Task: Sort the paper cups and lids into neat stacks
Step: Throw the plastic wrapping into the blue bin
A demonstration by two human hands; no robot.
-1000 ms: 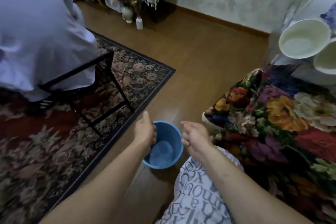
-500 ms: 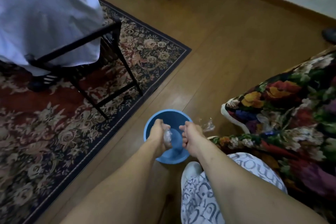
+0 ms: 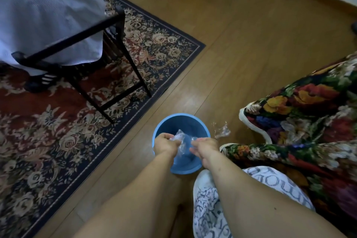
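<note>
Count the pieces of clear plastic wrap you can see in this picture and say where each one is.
2. One clear plastic wrap is held between the left hand and right hand over the blue bucket. Another scrap lies on the floor right of the bucket. More may be hidden inside.

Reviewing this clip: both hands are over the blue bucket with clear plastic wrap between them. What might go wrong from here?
1. The left hand and right hand hold crinkled clear wrap over the blue bucket; a loose release could drop it outside the rim.
2. Another clear scrap already lies on the wooden floor beside the bucket and may get overlooked or stepped on.
3. No cups or lids are in view, so sorting appears paused.
</note>
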